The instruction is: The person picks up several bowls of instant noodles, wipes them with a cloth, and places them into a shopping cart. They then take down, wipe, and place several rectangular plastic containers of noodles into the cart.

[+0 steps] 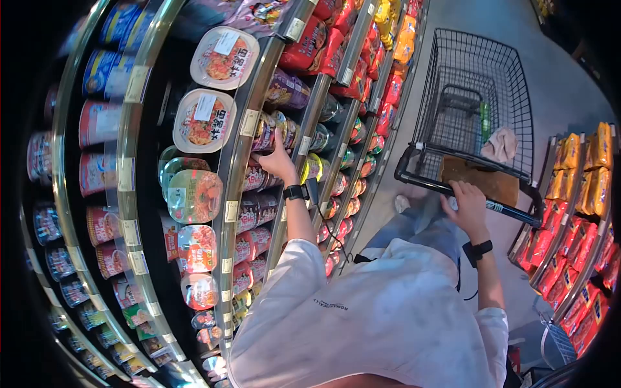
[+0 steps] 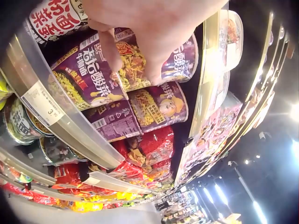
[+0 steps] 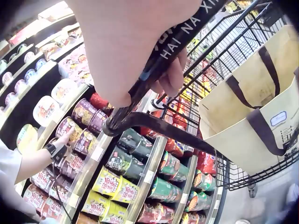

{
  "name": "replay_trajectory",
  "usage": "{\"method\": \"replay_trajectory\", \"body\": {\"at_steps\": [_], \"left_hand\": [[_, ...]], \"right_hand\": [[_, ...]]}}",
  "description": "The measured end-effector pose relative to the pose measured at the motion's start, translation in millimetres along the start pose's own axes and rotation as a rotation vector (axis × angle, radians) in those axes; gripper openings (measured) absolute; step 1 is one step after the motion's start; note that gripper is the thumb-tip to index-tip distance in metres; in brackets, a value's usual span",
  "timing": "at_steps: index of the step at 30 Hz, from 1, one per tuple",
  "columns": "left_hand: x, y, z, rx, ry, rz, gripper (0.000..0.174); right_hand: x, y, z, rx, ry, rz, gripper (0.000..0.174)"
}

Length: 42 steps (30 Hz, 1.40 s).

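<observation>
Ok, your L hand [image 1: 277, 161] has thumb & finger apart over a purple cup [image 2: 133, 65] on shelf [image 2: 79, 133], grip can't tell; R hand [image 1: 467, 205] grasps cart handle [image 3: 173, 49]. Prob. picking step; next needs firm pinch.

purple cups [image 2: 88, 79]: glossy, smooth | cart basket [image 1: 525, 110]: metal wire | handle [image 3: 170, 49]: smooth plastic | shirt [image 1: 381, 317]: matt cloth

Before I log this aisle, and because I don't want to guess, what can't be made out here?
Purple cup: part of its label, covered by the left hand, left wrist view.
Cart handle: end of its lettering, cut off by the top edge, right wrist view.
Bag: right side, cut off by the right edge, same view.
Price tags: print too small, head view.
</observation>
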<state>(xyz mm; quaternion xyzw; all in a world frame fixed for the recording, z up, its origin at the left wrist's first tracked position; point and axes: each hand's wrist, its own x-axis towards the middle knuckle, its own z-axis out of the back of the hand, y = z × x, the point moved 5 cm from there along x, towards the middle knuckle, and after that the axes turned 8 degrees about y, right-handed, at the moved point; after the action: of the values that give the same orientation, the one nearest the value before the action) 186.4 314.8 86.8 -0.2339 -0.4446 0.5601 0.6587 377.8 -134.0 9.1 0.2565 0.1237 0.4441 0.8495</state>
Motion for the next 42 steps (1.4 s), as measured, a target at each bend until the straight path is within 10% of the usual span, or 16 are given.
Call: {"method": "replay_trajectory", "body": {"at_steps": [13,23,42], "left_hand": [[-68,-3,-10,-0.232,0.061,-0.21,0.082],[-157,-57,-32,-0.07,0.515,-0.234,0.067],[-139,37,-112,-0.967,1.051,0.462,0.047]], "right_hand": [[17,-30,7,0.071,-0.045,0.096,0.042],[28,-35,17,0.107,0.024,0.124,0.053],[-23,-30,88,0.288,0.337,-0.198,0.057]]}}
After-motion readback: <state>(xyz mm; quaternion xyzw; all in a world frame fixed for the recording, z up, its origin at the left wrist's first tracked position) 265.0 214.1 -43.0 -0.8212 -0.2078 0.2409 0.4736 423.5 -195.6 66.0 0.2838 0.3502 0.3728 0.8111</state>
